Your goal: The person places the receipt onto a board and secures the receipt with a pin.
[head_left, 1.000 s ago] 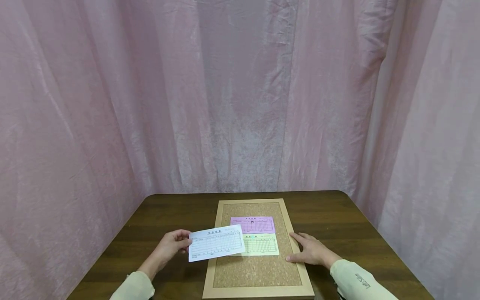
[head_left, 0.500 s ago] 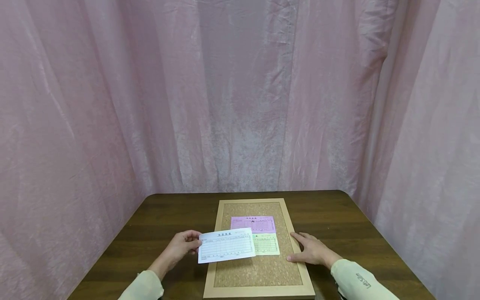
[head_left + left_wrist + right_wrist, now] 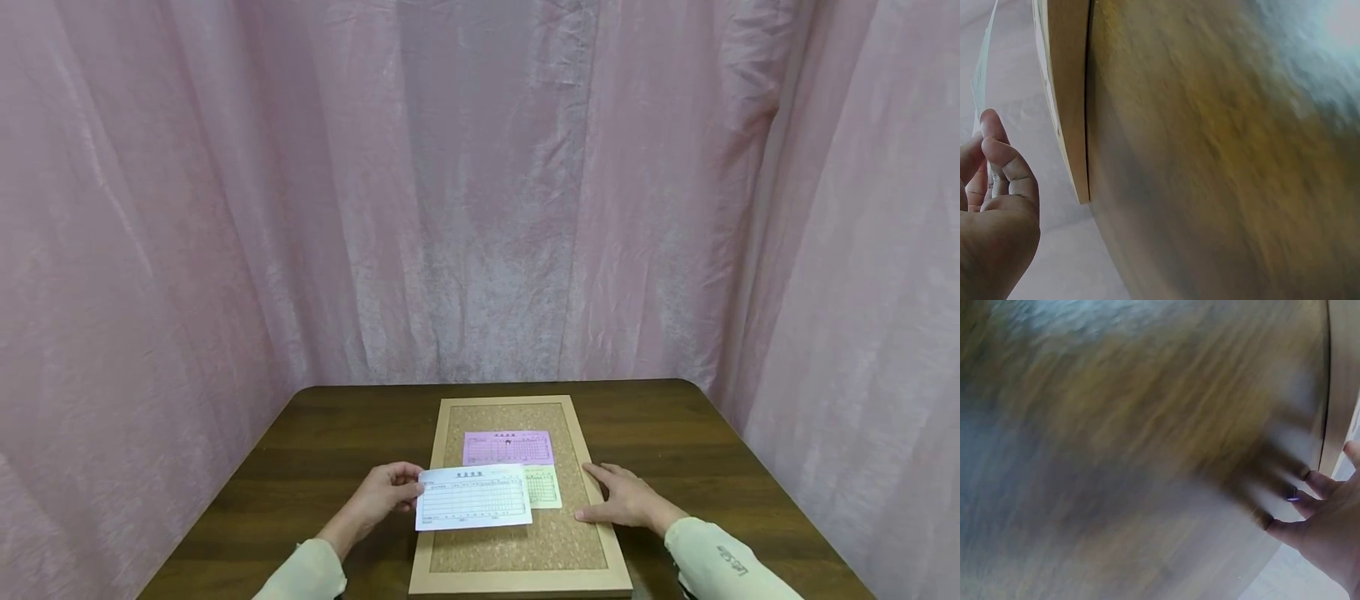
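My left hand (image 3: 386,493) pinches the left edge of a white printed form (image 3: 474,500) between thumb and fingers. The form hangs over the cork board (image 3: 525,546) and overlaps most of a pale green form (image 3: 543,487) in the head view. Above that, a purple form (image 3: 507,450) lies on the cork with a small dark dot, perhaps a pin, near its top middle. My right hand (image 3: 626,498) rests at the board's right frame, fingers spread. In the left wrist view the white form (image 3: 982,69) shows edge-on above the fingertips.
The wood-framed board lies on a dark brown wooden table (image 3: 337,425). Pink curtains (image 3: 480,208) hang behind the table and on both sides.
My left hand has moved right and slightly toward me with the white form, which now covers more of the green form. The right hand stays on the frame.
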A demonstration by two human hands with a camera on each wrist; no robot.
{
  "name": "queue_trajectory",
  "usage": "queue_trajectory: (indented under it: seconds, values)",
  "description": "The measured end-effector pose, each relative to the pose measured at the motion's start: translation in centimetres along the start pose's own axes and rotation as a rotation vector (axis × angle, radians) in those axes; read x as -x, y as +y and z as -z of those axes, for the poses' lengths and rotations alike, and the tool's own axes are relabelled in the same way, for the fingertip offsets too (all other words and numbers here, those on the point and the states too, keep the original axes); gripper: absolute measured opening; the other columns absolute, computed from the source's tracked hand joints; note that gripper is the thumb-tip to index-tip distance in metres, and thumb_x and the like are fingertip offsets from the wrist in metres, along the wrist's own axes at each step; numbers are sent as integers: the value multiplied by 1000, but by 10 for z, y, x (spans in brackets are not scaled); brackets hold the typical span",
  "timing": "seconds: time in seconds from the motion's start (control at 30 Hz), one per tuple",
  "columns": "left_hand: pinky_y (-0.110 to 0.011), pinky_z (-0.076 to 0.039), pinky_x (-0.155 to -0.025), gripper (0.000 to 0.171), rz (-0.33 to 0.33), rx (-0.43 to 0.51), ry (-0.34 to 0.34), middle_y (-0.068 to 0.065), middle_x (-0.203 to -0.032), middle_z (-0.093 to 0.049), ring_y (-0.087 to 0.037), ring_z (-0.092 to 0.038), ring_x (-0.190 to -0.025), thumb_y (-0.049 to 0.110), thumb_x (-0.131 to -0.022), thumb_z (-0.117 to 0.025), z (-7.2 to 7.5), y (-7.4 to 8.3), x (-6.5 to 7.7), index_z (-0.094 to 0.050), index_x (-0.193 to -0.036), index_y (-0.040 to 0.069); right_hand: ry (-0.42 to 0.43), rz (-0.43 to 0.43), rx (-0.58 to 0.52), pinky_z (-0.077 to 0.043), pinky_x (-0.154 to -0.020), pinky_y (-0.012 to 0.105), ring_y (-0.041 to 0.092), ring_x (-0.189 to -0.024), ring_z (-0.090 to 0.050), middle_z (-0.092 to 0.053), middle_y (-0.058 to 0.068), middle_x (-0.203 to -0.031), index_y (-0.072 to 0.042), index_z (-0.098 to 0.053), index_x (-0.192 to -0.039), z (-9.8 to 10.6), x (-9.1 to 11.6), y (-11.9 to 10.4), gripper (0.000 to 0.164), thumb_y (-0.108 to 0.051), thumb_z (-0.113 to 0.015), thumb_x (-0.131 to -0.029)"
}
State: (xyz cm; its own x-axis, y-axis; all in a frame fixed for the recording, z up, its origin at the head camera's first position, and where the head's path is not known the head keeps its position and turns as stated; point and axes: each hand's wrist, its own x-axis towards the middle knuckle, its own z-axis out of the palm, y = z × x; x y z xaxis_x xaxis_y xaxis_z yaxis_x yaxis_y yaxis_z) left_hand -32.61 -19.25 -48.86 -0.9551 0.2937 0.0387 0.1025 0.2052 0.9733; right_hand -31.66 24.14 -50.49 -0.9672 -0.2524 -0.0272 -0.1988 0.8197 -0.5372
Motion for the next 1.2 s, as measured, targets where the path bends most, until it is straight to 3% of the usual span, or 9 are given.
queue_trajectory:
  seconds: [0.17, 0.3, 0.43, 0.53, 0.73, 0.93, 1.2]
  values:
    - [-28, -49, -61, 22, -11, -14, 0, -3, -80, -63, -15, -59, -69, 3, -91, -69, -8, 2, -4, -64, -108, -10, 39, -3, -14, -34, -100, 68, 54, -132, -37, -40, 31, -145, -4, -49, -146, 5, -1, -5, 84, -51, -76, -82]
    - [-27, -49, -61, 23, -21, -4, -2, -2, -81, -64, -14, -59, -68, 2, -91, -68, -11, 4, -5, -64, -109, -11, 116, 48, -62, -34, -103, 65, 50, -133, -39, -45, 28, -144, -2, -53, -142, 10, -2, -18, 72, -43, -74, -87]
    - [-26, -48, -60, 24, -27, 17, -17, -3, -82, -63, -13, -58, -69, 1, -91, -67, -14, 6, -5, -62, -110, -13, 137, 80, -199, -40, -101, 59, 44, -128, -48, -54, 22, -139, 0, -57, -137, 11, -2, -36, 61, -35, -73, -90]
    - [-25, -48, -60, 26, -29, 20, -27, -2, -82, -63, -12, -58, -69, 1, -91, -67, -17, 7, -4, -61, -110, -14, 138, 84, -308, -49, -93, 50, 38, -116, -58, -62, 20, -129, 3, -61, -131, 7, -1, -49, 52, -29, -73, -91]
    - [-24, -49, -59, 25, -38, 34, -30, -2, -81, -64, -12, -59, -68, 0, -91, -67, -23, 11, -3, -60, -109, -15, 126, 55, -516, -51, -78, 30, 28, -111, -59, -63, 22, -126, 7, -67, -121, -7, -1, -60, 42, -21, -75, -90]
    - [-24, -48, -60, 25, -25, 47, -41, -1, -80, -63, -12, -58, -67, 1, -92, -67, -27, 9, -4, -60, -110, -15, 56, 2, -604, -51, -65, 35, 23, -87, -65, -68, 8, -103, 5, -63, -127, -13, 1, -62, 46, -23, -73, -92]
    - [-28, -48, -61, 24, -17, 54, -62, -1, -78, -62, -13, -57, -67, 1, -93, -66, -32, 7, -4, -60, -109, -16, 41, -35, -646, -51, -62, 35, 22, -81, -65, -66, 5, -98, 6, -64, -123, -17, 3, -69, 44, -21, -74, -90]
